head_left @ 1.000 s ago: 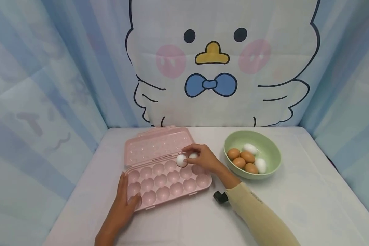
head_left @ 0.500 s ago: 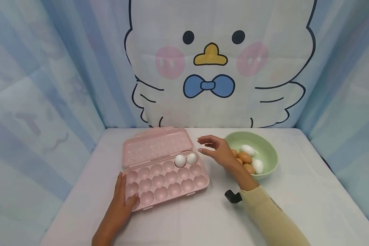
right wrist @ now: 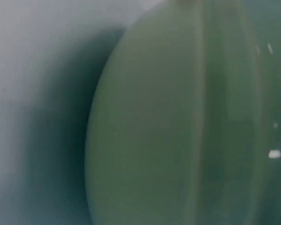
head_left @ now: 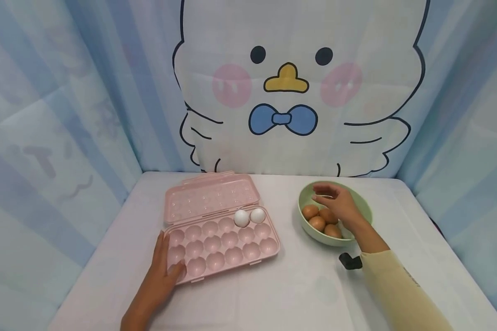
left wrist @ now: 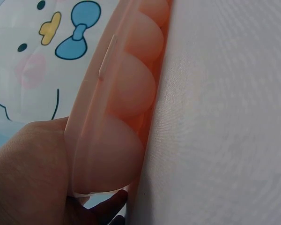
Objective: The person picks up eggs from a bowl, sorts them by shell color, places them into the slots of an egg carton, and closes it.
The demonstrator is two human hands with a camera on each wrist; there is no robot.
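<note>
In the head view my left hand [head_left: 159,276] holds the left end of a pink plastic egg carton [head_left: 224,271], thumb over its top. The left wrist view shows fingers reaching under that end, below the rounded cups [left wrist: 131,84]. Two white eggs [head_left: 249,217] sit side by side in the back row, toward the right. Over the green bowl [head_left: 362,207] hovers my right hand [head_left: 337,204], fingers bent and apart, holding nothing visible. Several brown eggs [head_left: 317,224] lie in the bowl; the hand hides its right part. A blurred bowl wall [right wrist: 145,126] fills much of the right wrist view.
The carton's lid [head_left: 211,195] is folded back behind it on the white table [head_left: 273,294]. A black object [head_left: 350,261] sticks out beside the right sleeve [head_left: 389,280]. A printed curtain [head_left: 286,151] hangs behind the table's back edge.
My right hand let go of a white egg in the carton's back row, then moved right and is now over the bowl. The left hand stays at the carton's left end.
</note>
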